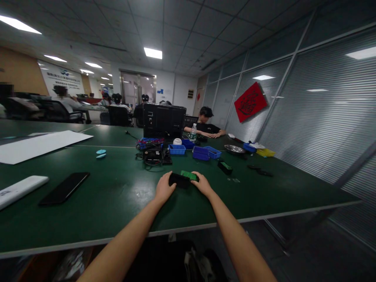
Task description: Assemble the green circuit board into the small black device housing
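Note:
Both my arms reach out over the dark green table [117, 207]. My left hand [163, 188] is closed on the left end of a small black box [179, 181] that rests on the table. My right hand [202, 184] grips its right end, where a green circuit board [188, 175] lies on or just behind the box. Another black part with a green board [225, 167] lies a little further right, apart from my hands.
Blue bins [202, 152], a black case [163, 120], a cable bundle [152, 156], a metal bowl [234, 149] and a yellow tray [265, 152] stand behind. A black phone [64, 188] and white sheet [38, 145] lie left. A person sits across the table.

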Available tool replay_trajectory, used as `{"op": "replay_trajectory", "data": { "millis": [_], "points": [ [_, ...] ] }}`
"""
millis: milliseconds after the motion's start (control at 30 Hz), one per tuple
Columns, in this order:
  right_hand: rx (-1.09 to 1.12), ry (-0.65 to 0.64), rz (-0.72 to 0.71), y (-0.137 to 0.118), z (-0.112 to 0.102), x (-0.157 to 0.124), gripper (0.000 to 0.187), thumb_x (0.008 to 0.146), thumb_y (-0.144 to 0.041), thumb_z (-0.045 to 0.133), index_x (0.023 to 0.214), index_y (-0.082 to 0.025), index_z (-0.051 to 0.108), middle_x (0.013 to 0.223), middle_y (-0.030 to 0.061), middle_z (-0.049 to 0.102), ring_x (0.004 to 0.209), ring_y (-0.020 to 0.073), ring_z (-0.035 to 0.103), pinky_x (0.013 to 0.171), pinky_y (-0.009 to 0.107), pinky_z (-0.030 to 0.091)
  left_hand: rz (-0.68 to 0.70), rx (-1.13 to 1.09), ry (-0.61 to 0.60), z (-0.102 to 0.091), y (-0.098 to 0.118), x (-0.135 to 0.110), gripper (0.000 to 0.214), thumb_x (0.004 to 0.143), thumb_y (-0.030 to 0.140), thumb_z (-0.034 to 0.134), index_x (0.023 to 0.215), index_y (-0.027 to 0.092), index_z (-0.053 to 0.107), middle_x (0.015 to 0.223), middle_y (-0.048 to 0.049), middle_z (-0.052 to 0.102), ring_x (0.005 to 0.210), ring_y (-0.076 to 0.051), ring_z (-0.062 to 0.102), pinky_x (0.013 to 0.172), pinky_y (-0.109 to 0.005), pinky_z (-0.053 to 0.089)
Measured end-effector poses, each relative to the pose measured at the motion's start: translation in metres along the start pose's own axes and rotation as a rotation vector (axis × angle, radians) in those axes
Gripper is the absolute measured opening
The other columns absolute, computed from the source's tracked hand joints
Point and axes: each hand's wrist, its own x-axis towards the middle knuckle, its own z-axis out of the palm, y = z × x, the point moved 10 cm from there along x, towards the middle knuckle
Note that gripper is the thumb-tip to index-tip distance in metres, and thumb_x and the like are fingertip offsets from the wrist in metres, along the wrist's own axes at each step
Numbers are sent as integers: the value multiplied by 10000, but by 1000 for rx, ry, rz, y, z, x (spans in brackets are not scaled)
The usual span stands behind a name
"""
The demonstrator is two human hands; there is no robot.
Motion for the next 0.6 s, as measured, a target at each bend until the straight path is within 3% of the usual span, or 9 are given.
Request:
{"op": "replay_trajectory", "data": {
  "millis": [133,267,400,600],
  "points": [
    [94,-28,-48,-12,5,0,437,665,-229,604,1098,-223,545,1088,35,577,1008,186,510,882,334,366,0,25,-20,3,2,-1,791,638,298,640,1332,166,285,1386,-92,324,1263,-214,298,1037,-328,246],
    [56,17,-5,-6,0,0,403,675,-326,611,1051,-182,583,976,61,583,912,189,529,814,323,398,-20,18,-101,10,1,-2,814,634,294,640,1344,166,264,1327,-101,403,1198,-219,389,997,-313,294],
    [13,34,29,0,-3,-1,402,666,-335,614,1037,-181,594,863,40,554,782,164,524,718,293,419,-35,-17,-93,7,0,-3,799,645,264,627,1345,164,256,1217,-93,496,1119,-201,461,952,-295,332],
    [166,237,145,9,-28,-2,381,643,-340,615,985,-171,615,784,27,539,679,153,499,661,293,421,-105,-69,-104,7,-7,-3,810,652,211,623,1358,185,227,1206,-82,520,1089,-192,493,935,-282,345]
  ]
}}
